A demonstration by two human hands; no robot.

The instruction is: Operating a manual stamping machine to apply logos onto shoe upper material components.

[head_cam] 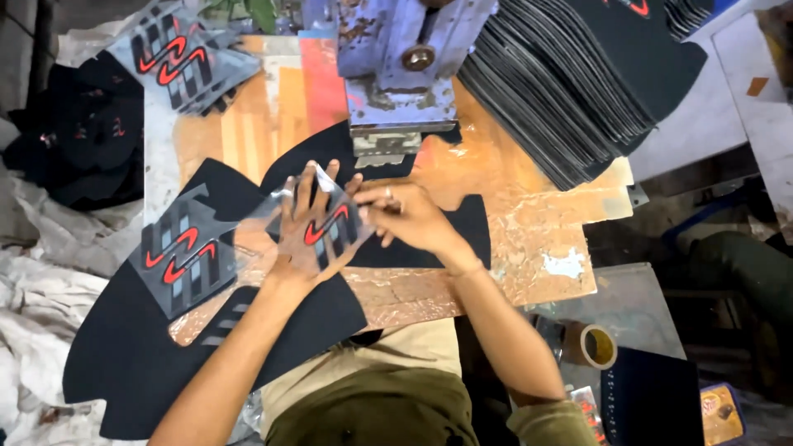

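Observation:
My left hand (304,225) lies flat, fingers spread, on a grey transfer film (339,225) with red wavy marks and grey bars. The film rests on a black fabric piece (413,249) under the blue press head (395,62). My right hand (405,211) pinches the film's right edge with its fingertips. To the left lies another black fabric piece (124,347) carrying a finished grey and red print (183,252).
A tall fanned stack of black fabric pieces (570,91) sits at the upper right. Printed pieces (178,58) pile at the upper left, more black pieces (74,132) beyond the board. A tape roll (596,345) and a dark box (652,396) stand at the lower right.

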